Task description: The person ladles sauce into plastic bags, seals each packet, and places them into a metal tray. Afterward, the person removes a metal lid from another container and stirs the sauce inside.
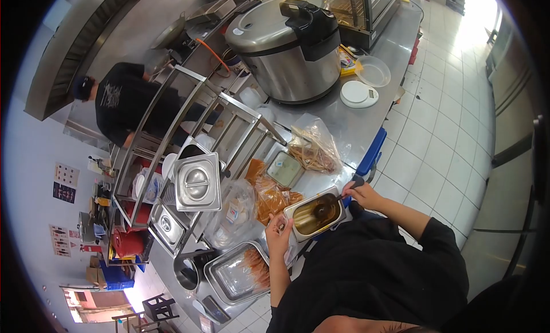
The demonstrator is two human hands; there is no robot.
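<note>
My right hand [365, 195] is closed round the dark handle of a ladle [325, 211]. The ladle's bowl rests inside a deep steel food pan [299, 236] with brownish liquid at the bottom. Beside the pan's other end, my left hand [278, 235] is closed on a small see-through item, perhaps plastic; its kind cannot be made out. Just past the pan lie bags of orange-brown food [269, 198]. A larger steel tray [220, 287], with orange-brown pieces at one end, stands below my left hand.
A large rice cooker [286, 63], a white scale [359, 94] and a bag of sticks [314, 147] stand on the steel counter. A metal rack [189, 98] carries lidded pans [197, 184]. Behind it, a person in black [129, 101] bends at the stove.
</note>
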